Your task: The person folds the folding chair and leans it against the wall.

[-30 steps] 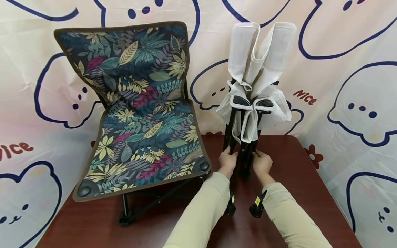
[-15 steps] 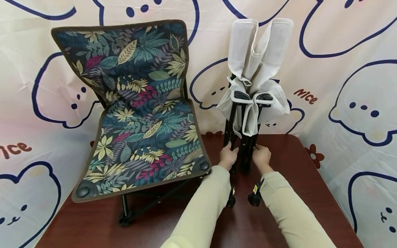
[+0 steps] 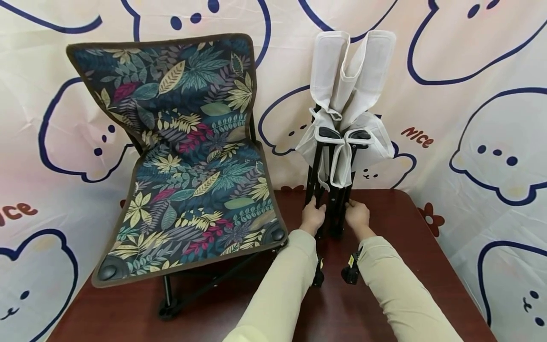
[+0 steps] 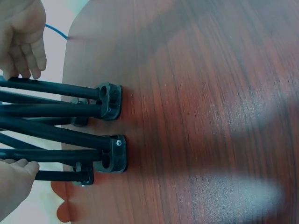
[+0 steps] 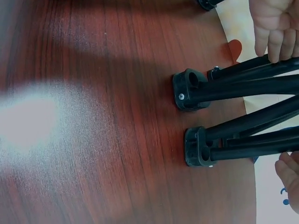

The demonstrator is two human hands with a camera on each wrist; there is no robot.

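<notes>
A folded camping chair (image 3: 342,128) with white fabric and black tube legs stands upright on the table, its fabric bunched at the top. My left hand (image 3: 313,216) holds the legs on the left side, and my right hand (image 3: 358,216) holds them on the right. The thumbs lie on the near side; from the head, most of the fingers are hidden. Both wrist views show fingertips against the outer tubes, with the legs drawn close together. Black plastic feet (image 4: 110,154) sit at the bottom of the tubes. In the right wrist view, the feet (image 5: 198,147) stand at the tabletop.
An unfolded folding chair (image 3: 201,190) with dark leaf-print fabric stands to the left, its front corner near my left sleeve. Beneath both chairs is a reddish-brown wooden table (image 3: 397,266) with a rounded far corner. A cartoon-print curtain (image 3: 483,47) hangs behind.
Both hands and the folded chair's lower part have shifted slightly upward in the head view and a little left. The hold on the legs looks the same. The view has shifted slightly.
</notes>
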